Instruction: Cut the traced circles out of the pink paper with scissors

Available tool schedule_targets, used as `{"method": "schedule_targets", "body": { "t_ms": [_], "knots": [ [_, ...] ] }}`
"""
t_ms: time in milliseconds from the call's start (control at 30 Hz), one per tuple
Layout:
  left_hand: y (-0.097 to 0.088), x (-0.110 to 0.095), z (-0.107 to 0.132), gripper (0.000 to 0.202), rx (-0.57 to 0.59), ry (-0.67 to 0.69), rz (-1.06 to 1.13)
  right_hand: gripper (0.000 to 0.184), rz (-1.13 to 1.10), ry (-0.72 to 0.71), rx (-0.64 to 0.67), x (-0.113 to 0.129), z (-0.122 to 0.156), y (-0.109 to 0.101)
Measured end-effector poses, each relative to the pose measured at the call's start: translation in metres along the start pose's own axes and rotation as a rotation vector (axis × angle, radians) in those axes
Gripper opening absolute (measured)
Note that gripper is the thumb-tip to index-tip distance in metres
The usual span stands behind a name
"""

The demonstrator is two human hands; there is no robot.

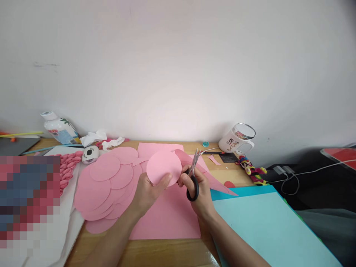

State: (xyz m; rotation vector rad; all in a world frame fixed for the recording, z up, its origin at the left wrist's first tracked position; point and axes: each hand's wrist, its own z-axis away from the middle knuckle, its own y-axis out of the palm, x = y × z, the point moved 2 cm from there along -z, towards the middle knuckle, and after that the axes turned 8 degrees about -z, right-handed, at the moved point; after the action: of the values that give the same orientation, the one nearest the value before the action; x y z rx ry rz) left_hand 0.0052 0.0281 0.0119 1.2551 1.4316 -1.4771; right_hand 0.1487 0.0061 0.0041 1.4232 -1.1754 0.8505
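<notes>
Between the thumb and fingers of my left hand [151,191] is a pink paper circle [163,167], held up above the desk. My right hand [201,189] grips scissors [192,178] by their black handles, blades pointing up and slightly parted, just right of the circle. A pink paper offcut [214,180] trails to the right behind the scissors; whether it is still joined to the circle I cannot tell. Below both hands lies a pink paper sheet [167,218]. Many overlapping pink paper discs [104,185] are heaped left of my left hand.
Light blue sheets [261,218] lie at the right. Along the wall stand a white bottle [61,128] and a tilted white mug [236,139]. A small figurine [251,170], crumpled tissues [94,138] and a white round gadget [90,154] are about. The far left is pixelated.
</notes>
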Motion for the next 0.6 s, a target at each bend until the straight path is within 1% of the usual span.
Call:
{"method": "schedule_targets", "body": {
  "t_ms": [100,167,200,300,400,500,600],
  "knots": [
    [0.003,0.002,0.001,0.018,0.073,-0.006,-0.007,0.012,0.014,-0.014,-0.063,0.0,0.0,-0.003],
    [0.004,0.004,0.001,0.022,0.075,-0.013,-0.019,0.016,0.01,-0.012,-0.063,-0.001,-0.001,-0.003],
    [0.005,0.004,0.001,0.023,0.059,-0.017,-0.033,0.018,0.01,-0.008,-0.048,-0.001,-0.001,-0.003],
    [0.003,0.006,0.001,0.026,-0.037,-0.042,-0.045,0.024,0.018,0.009,0.018,-0.002,-0.002,-0.001],
    [0.002,0.005,0.001,0.033,-0.121,-0.047,-0.003,0.023,0.028,0.041,0.107,0.0,-0.003,0.004],
    [0.0,0.003,0.001,0.037,-0.178,-0.025,0.024,0.027,0.006,0.076,0.239,0.0,-0.004,0.008],
    [-0.001,0.001,0.002,0.04,-0.208,-0.012,-0.001,0.032,-0.013,0.103,0.289,-0.002,-0.003,0.008]
  ]
}}
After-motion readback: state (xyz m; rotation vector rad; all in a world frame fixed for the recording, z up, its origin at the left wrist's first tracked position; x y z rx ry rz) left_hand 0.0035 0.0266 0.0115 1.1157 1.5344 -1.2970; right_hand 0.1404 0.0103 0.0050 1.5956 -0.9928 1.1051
